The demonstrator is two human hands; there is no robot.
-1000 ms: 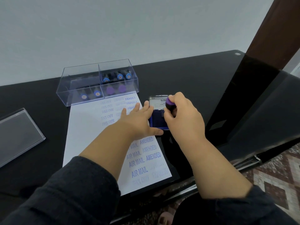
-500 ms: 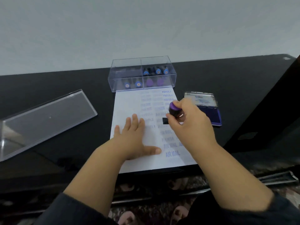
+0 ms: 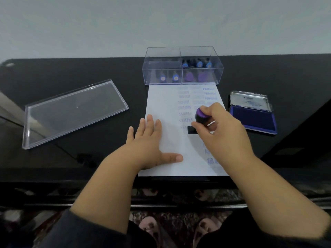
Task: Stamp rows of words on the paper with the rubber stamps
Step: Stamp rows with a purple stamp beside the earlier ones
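The right hand gripped the purple-capped rubber stamp over the paper at the table's 6 o'clock edge. The left hand lay flat, fingers spread. Pressing straight down, aligned under the SAMPLE column, would likely print cleanly.

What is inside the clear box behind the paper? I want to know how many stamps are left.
The clear box holds stamps: three blue-capped at the back right, two blue-capped and two purple-capped in front. The back left compartment looks empty. Their bases and wording are too blurred to tell.
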